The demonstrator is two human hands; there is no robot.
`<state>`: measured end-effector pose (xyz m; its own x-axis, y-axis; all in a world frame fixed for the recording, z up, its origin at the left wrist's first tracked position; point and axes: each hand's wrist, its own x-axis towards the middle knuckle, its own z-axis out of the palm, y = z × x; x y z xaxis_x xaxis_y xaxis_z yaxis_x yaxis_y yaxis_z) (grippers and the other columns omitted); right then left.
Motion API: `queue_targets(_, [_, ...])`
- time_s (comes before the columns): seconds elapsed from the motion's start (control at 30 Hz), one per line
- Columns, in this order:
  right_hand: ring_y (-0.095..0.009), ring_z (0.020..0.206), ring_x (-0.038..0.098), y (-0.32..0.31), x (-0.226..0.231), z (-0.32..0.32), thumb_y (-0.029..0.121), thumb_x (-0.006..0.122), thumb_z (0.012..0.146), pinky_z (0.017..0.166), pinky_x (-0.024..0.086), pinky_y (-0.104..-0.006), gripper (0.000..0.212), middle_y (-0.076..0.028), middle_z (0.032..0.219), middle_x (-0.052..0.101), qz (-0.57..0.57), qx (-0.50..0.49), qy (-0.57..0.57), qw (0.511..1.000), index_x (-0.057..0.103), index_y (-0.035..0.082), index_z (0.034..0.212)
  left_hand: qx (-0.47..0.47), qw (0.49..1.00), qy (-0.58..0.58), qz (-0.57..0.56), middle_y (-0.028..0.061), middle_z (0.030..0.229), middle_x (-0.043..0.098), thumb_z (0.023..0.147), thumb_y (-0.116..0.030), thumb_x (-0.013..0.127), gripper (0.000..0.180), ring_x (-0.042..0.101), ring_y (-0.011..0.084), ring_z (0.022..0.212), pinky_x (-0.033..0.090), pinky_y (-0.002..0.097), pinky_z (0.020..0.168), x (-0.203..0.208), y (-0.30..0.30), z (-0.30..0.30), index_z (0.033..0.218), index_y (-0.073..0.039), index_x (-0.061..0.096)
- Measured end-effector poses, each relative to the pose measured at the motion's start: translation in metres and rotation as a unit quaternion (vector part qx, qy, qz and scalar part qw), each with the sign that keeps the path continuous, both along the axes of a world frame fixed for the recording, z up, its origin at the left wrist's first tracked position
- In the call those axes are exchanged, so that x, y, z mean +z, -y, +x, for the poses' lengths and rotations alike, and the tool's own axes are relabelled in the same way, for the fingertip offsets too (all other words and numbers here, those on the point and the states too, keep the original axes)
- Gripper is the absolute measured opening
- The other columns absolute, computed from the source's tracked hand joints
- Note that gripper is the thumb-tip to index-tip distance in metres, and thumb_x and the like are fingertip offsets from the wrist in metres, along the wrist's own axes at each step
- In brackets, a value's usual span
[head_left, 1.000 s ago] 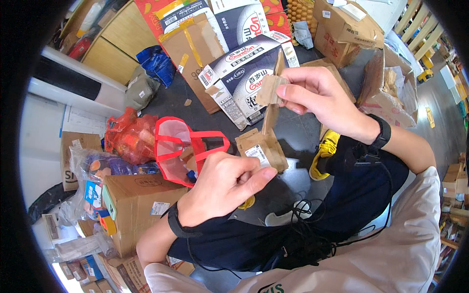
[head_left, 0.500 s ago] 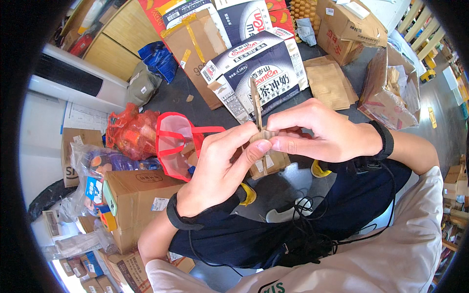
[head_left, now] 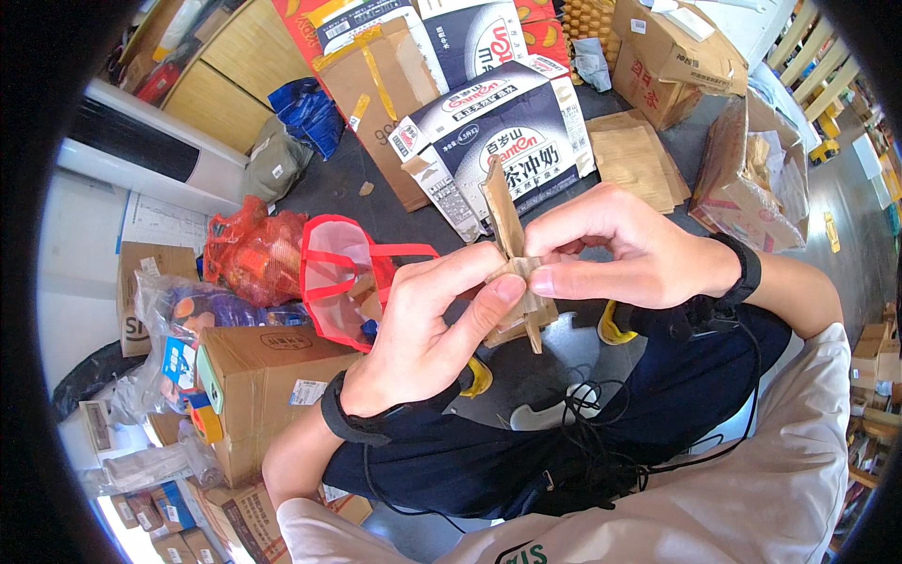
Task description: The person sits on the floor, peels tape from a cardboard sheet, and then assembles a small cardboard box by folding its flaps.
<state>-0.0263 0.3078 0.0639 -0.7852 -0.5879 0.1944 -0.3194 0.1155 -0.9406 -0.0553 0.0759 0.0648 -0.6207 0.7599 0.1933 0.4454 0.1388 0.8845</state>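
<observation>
The floor was dark and crowded with cardboard boxes; I could count at least five, and those at the lower left edge were cut off by the dark rim. One large flattened box, dark with a white band, lay just beyond the hands. A brown box stood at the person's left, near a red mesh bag and an orange net sack.

Two hands met in the middle. The left hand and the right hand both pinched one folded cardboard strip between thumb and fingers, closed narrowly on it. The strip stood almost upright, its upper end above the fingers and a thin end below them. Its middle was hidden under the fingertips, so the fold there was hard to make out.
</observation>
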Motion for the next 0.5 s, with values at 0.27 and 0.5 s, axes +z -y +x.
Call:
queue_targets(0.27, [-0.002,0.065,0.035,-0.004,-0.001,0.000,0.017,0.060,0.096,0.054,0.030,-0.0223,0.020,0.005,0.068,0.043,-0.033,0.011,0.048,0.998,0.059,0.000,0.084,0.019,1.000,0.009,0.020,0.0072,0.068,0.055,0.096,-0.011,0.057,0.012,0.051,0.0137,0.059,0.042,0.0280,0.056,0.001,0.001,0.001,0.092,0.001,0.060])
queue_targets(0.5, [-0.001,0.065,0.037,-0.002,0.008,0.002,0.017,0.062,0.095,0.055,0.032,-0.0210,0.023,0.006,0.069,0.046,-0.071,0.008,0.127,0.989,0.059,-0.001,0.081,0.026,0.998,0.054,0.003,0.0055,0.070,0.058,0.097,-0.009,0.055,0.013,0.055,0.0092,0.061,0.043,0.0257,0.055,0.000,0.001,0.002,0.095,0.002,0.061])
